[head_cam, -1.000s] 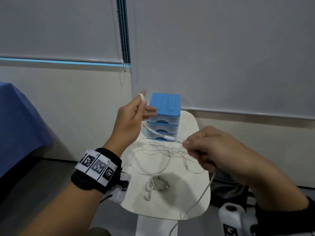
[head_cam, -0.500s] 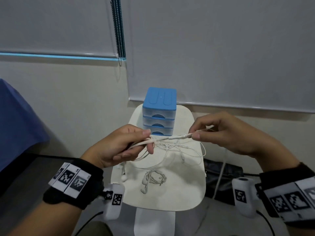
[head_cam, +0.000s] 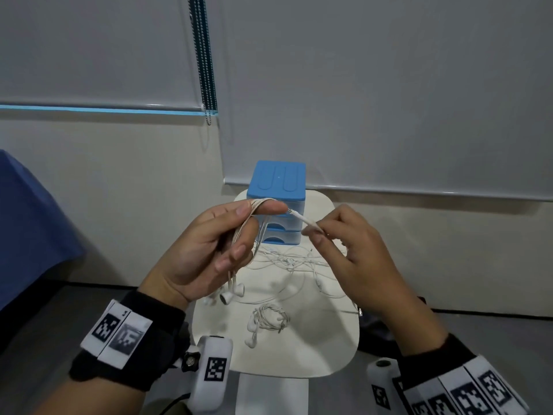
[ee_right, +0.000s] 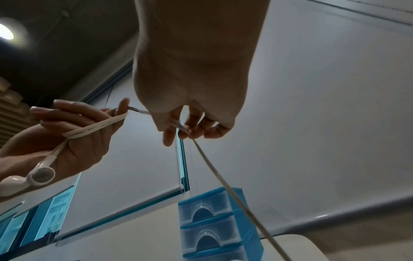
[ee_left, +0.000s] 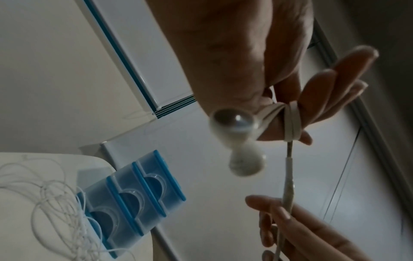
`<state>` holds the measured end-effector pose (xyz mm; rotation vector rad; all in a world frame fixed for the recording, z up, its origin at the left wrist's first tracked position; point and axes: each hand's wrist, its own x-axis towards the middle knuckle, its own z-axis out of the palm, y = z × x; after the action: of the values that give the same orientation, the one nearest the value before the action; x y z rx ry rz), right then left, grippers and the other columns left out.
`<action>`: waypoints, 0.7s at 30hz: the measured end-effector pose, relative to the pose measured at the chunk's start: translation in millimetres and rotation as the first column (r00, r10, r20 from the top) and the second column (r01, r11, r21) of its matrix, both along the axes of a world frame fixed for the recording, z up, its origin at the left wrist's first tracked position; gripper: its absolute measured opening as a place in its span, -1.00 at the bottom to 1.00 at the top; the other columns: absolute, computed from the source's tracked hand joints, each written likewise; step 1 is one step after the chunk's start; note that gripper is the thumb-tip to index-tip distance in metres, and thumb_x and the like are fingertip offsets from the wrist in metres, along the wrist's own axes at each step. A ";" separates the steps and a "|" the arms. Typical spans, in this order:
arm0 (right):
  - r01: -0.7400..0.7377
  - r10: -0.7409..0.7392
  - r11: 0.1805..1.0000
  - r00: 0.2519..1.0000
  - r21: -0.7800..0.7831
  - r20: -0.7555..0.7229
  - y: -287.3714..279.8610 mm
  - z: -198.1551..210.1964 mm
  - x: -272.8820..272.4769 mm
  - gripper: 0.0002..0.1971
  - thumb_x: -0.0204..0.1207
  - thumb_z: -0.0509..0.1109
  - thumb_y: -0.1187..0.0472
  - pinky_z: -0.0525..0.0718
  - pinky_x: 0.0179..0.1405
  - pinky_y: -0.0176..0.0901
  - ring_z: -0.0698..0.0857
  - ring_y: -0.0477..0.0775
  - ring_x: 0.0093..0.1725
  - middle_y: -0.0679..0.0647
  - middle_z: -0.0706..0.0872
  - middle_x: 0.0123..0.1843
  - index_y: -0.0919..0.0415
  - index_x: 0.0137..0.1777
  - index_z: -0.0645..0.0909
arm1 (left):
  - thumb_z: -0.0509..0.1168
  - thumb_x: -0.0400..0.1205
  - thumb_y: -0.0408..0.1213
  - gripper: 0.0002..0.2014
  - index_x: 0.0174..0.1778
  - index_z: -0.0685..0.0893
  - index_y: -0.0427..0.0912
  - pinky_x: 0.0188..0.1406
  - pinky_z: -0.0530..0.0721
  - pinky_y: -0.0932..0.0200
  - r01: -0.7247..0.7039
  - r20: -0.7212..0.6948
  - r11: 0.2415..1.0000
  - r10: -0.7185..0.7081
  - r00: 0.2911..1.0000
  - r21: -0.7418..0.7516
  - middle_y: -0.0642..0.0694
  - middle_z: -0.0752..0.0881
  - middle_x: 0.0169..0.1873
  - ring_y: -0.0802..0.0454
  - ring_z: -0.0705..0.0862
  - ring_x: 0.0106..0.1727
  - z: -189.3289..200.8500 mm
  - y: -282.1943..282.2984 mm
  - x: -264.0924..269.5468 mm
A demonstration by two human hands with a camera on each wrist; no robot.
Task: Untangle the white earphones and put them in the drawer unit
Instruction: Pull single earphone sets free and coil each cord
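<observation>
My left hand (head_cam: 254, 223) is raised in front of the blue drawer unit (head_cam: 276, 190), palm toward me. Loops of the white earphones' cable (head_cam: 248, 217) lie wound over its fingers, pinned by the thumb. Two earbuds (head_cam: 232, 295) dangle below that palm, also seen up close as earbuds (ee_left: 234, 123). My right hand (head_cam: 314, 232) pinches the same cable at its thicker inline piece (head_cam: 308, 223), just right of the left fingers. From the right hand's fingertips (ee_right: 185, 130) the cable (ee_right: 223, 176) runs down toward the table. All the unit's drawers (ee_right: 208, 224) are closed.
A loose tangle of white cable (head_cam: 293, 256) lies on the small white table (head_cam: 329, 339) before the drawer unit. A second, coiled pair of earphones (head_cam: 267, 319) sits near the table's front. Roller blinds and a bead chain (head_cam: 206, 70) hang behind; blue cloth (head_cam: 27, 229) at left.
My left hand has risen and turned palm toward me, with the cable now looped over its fingers. My right hand has dropped slightly and closed in on the left, still pinching the cable.
</observation>
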<state>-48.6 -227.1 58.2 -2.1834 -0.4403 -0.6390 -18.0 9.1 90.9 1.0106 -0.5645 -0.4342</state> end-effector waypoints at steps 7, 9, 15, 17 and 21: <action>0.136 -0.142 0.988 0.986 0.073 0.087 5.1 20.7 -8.0 -0.83 0.59 0.56 0.21 0.69 -0.18 -0.16 0.78 -0.08 -0.24 -0.14 0.80 -0.28 -0.05 0.11 0.78 | 0.06 0.76 -0.28 -0.57 0.33 0.79 -0.29 -0.54 0.54 0.40 -0.101 0.036 0.991 0.105 0.994 -0.086 -0.12 0.66 -0.45 0.17 0.51 -0.63 12.2 -7.7 -4.2; 0.113 -0.118 0.985 0.993 0.130 0.027 9.9 25.8 -9.4 -0.92 0.61 0.52 0.24 0.74 -0.21 -0.06 0.83 -0.04 -0.27 -0.07 0.83 -0.30 0.05 -0.07 0.79 | 0.10 0.76 -0.25 -0.58 0.37 0.77 -0.26 -0.50 0.59 0.39 -0.114 0.081 0.990 0.120 0.989 -0.077 -0.13 0.73 -0.38 0.15 0.59 -0.58 15.7 -9.3 -5.2; 0.091 0.272 0.718 0.876 0.690 -0.398 31.5 40.8 -6.7 -0.86 0.56 0.48 0.35 0.66 -0.22 0.00 0.77 0.29 -0.46 0.26 0.74 -0.44 0.26 -0.25 0.73 | 0.13 0.80 -0.29 -0.64 0.52 0.57 -0.14 -0.24 0.76 0.27 -0.093 0.293 0.990 0.058 0.954 0.108 -0.23 0.88 0.00 -0.04 0.87 -0.22 22.6 -31.5 -16.7; 0.068 0.358 0.725 0.813 0.686 -0.459 36.8 40.5 -5.6 -0.88 0.59 0.44 0.24 0.64 -0.19 0.07 0.74 0.28 -0.45 0.29 0.73 -0.40 0.27 -0.12 0.77 | 0.16 0.81 -0.30 -0.63 0.56 0.52 -0.07 -0.11 0.80 0.13 -0.118 0.322 0.984 0.068 0.944 0.137 -0.23 0.86 0.14 -0.15 0.87 -0.05 20.8 -40.1 -17.7; 0.046 0.337 0.842 0.733 0.537 -0.591 37.6 33.0 -6.3 -0.76 0.77 0.26 0.23 0.46 -0.48 -0.17 0.70 0.19 -0.52 0.31 0.76 -0.38 0.27 0.00 0.75 | 0.13 0.85 -0.41 -0.58 0.62 0.41 -0.01 0.17 0.80 0.13 -0.366 0.311 0.927 0.325 0.893 0.080 -0.12 0.84 0.23 -0.11 0.83 0.25 11.1 -52.6 -5.9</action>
<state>-54.8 -189.4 91.1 -1.6612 -0.0341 0.1539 -23.9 -43.4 102.0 1.2923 -0.6084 -0.0014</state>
